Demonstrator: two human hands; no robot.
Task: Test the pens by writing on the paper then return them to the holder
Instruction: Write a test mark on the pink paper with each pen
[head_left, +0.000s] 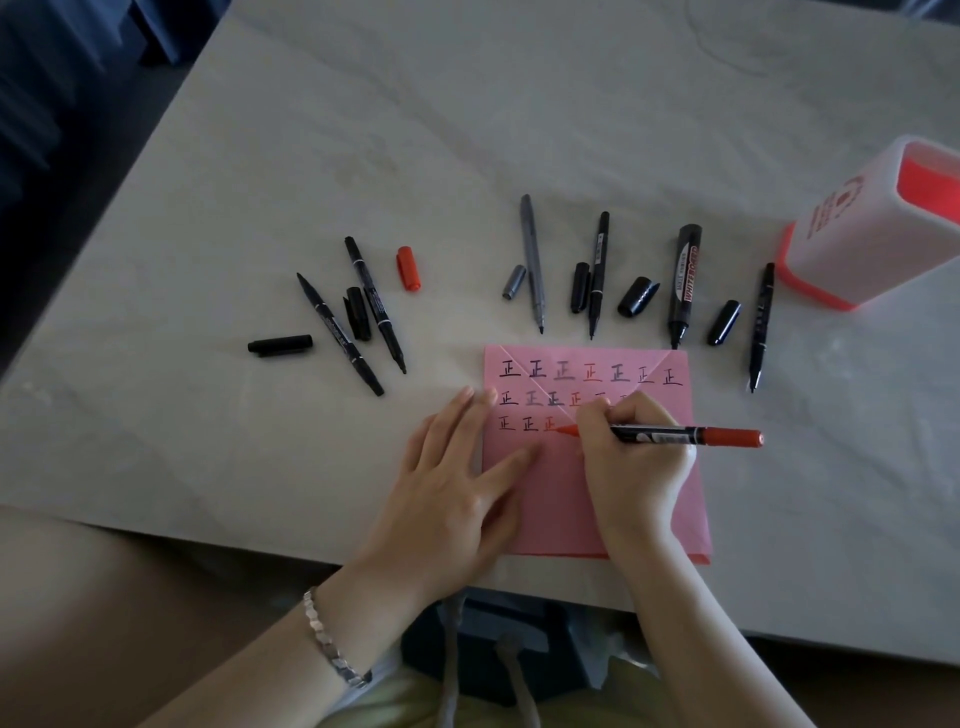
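Here the right hand (631, 457) grips the red pen (675, 434) at frame centre, the left hand (457, 478) lies flat on the paper (571, 499); it could smear wet ink.

pink square paper sheet (561, 499): handwritten 正 repeated in three rows, seven in the top row, in black, grey and red ink, second row partly covered | thick black marker (684, 283): red-and-white label reads WHITEBOARD, smaller print illegible | white plastic holder with orange base (857, 228): red print, unreadable | thin black pens (597, 270): barrel print too small
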